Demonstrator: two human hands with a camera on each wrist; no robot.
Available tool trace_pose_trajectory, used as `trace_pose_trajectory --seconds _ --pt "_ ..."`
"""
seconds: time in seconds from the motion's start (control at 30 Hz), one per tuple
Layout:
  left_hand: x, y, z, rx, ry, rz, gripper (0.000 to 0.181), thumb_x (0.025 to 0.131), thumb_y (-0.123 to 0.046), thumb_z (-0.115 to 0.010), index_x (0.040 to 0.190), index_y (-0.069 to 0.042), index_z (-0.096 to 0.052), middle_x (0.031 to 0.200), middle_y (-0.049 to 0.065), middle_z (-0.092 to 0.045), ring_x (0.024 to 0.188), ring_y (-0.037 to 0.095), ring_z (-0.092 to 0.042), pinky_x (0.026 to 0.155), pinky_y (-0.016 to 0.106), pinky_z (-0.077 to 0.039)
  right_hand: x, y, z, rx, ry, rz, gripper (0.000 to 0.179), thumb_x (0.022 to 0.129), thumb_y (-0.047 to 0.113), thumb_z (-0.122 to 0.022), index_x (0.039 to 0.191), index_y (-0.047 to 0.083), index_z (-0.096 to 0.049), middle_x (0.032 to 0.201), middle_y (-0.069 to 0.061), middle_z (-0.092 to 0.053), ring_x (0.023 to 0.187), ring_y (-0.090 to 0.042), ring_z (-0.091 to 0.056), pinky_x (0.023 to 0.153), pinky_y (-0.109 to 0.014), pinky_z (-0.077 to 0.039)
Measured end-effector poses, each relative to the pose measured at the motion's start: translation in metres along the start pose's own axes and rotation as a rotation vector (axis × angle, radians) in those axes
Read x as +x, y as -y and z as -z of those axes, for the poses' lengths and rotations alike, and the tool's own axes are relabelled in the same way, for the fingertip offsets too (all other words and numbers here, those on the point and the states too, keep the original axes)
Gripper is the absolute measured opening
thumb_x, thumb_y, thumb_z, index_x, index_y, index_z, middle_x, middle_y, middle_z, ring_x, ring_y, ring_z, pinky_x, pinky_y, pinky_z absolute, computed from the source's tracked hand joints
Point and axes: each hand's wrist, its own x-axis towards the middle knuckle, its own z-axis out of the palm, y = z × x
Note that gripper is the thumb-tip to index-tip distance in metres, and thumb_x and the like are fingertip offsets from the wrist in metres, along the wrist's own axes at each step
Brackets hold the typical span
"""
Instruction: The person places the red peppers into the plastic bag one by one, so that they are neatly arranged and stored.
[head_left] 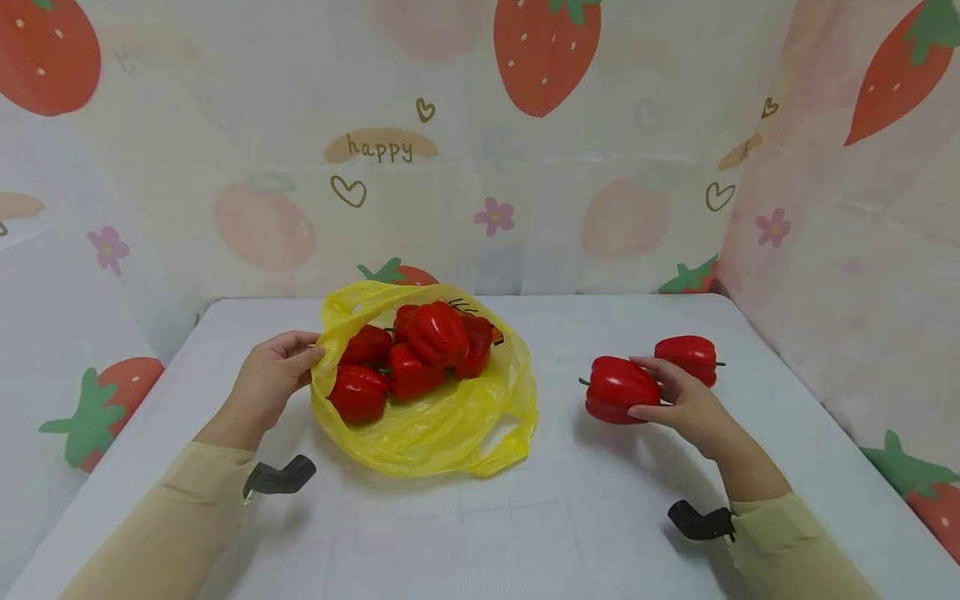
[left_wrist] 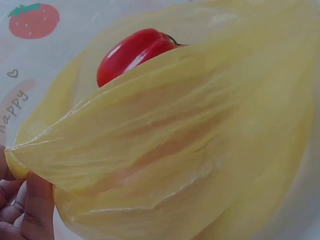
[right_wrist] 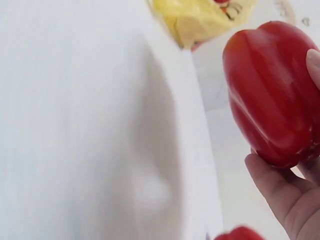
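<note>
A yellow plastic bag (head_left: 442,442) stands on the table, its mouth spread wide around several red bell peppers (head_left: 435,333). At its left side, my left hand (head_left: 273,379) pinches the rim between thumb and fingers; the left wrist view shows the film (left_wrist: 165,165) stretched from that pinch. To the right of the bag, my right hand (head_left: 693,408) grips one red bell pepper (head_left: 617,390) by its end, the green stem pointing left toward the bag. In the right wrist view, thumb and fingers wrap the held pepper (right_wrist: 272,92).
Another red bell pepper (head_left: 688,357) lies on the white table (head_left: 495,533) just behind my right hand. Strawberry-printed cloth (head_left: 450,200) hangs behind the table and along both sides. Black straps (head_left: 281,477) stick out by my sleeves.
</note>
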Motion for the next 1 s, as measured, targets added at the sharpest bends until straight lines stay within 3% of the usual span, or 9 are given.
trace_pose_trajectory --seconds 0.43,1.0 --pt "0.000 -0.002 0.001 -0.015 -0.008 -0.007 0.041 0.094 -0.031 -0.050 0.128 -0.008 -0.048 0.123 0.013 -0.054 0.105 0.022 -0.054 0.086 0.026 -0.047 0.041 0.052 -0.054 0.127 0.035 -0.009 0.076 0.072 0.020 -0.078 0.137 0.022 -0.038 0.133 -0.009 -0.043 0.117 -0.032 -0.044 0.083 -0.041 -0.052" --pt "0.000 -0.005 0.001 -0.032 -0.011 -0.039 0.043 0.094 -0.033 -0.049 0.128 -0.007 -0.048 0.123 0.014 -0.053 0.104 0.019 -0.054 0.087 0.024 -0.047 0.070 0.103 -0.140 0.271 0.098 0.058 0.063 0.075 0.019 -0.075 0.130 0.027 -0.045 0.128 0.000 -0.049 0.110 -0.023 -0.050 0.083 -0.036 -0.052"
